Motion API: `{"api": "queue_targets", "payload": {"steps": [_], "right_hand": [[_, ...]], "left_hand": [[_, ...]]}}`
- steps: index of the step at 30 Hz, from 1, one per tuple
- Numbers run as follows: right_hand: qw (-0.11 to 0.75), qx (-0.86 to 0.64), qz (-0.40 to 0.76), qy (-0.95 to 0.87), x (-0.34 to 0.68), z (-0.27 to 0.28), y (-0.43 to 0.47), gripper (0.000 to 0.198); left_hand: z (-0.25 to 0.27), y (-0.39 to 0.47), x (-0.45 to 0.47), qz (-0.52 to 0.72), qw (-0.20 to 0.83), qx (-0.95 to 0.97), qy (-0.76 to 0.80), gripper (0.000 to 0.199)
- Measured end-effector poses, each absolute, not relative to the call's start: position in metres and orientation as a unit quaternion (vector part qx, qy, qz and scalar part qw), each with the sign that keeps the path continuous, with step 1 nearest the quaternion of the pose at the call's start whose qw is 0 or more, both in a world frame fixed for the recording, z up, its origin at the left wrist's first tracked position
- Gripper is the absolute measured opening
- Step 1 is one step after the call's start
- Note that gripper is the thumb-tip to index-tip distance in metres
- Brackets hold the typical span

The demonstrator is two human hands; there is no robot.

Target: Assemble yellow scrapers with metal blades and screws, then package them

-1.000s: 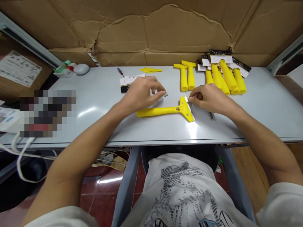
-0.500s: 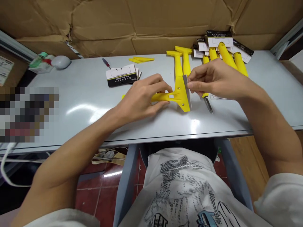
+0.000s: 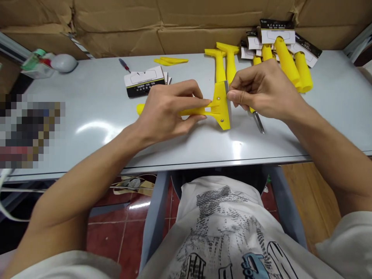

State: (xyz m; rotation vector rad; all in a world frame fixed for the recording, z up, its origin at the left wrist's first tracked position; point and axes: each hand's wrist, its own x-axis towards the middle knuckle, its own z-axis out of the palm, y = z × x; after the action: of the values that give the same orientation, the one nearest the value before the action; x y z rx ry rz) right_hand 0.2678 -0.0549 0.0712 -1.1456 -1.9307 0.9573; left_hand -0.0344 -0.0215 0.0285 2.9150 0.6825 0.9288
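Observation:
My left hand [image 3: 171, 110] is closed around the handle of a yellow scraper [image 3: 221, 110], thumb and index finger near its neck. The scraper's wide head points right and shows two small screws. Along the right edge of that head runs a thin metal blade [image 3: 228, 101]. My right hand [image 3: 258, 91] pinches the blade near its upper part, thumb in front. Below the right hand, a screwdriver [image 3: 258, 122] lies on the table with its metal shaft toward me; the hand hides most of its handle.
Two yellow scrapers [image 3: 229, 64] lie behind the hands. At the back right are several scrapers with black-and-white cards [image 3: 277, 33]. Similar cards [image 3: 145, 81], yellow strips [image 3: 171, 61] and a small screwdriver [image 3: 124, 65] lie back left. A white mouse [image 3: 64, 62] sits farther left. Cardboard [image 3: 180, 23] walls the back.
The blade now sticks out less from the scraper's head, pressed in by my right hand. My left hand keeps its grip on the handle. The whole view has shifted slightly.

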Motion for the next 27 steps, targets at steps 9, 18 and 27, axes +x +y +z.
{"api": "queue_targets", "payload": {"steps": [9, 18, 27], "right_hand": [[0.347, -0.441, 0.366, -0.743, 0.275, 0.073, -0.051, 0.041], [0.346, -0.454, 0.348, -0.744, 0.268, 0.075, -0.057, 0.042], [0.371, -0.446, 0.283, -0.763, 0.265, 0.073, -0.064, 0.039]], "left_hand": [[0.043, -0.029, -0.03, 0.329, 0.016, 0.91, 0.253, 0.018], [0.048, -0.031, -0.03, 0.335, 0.027, 0.909, 0.247, 0.02], [0.046, -0.034, -0.031, 0.329, -0.007, 0.915, 0.233, 0.019]]}}
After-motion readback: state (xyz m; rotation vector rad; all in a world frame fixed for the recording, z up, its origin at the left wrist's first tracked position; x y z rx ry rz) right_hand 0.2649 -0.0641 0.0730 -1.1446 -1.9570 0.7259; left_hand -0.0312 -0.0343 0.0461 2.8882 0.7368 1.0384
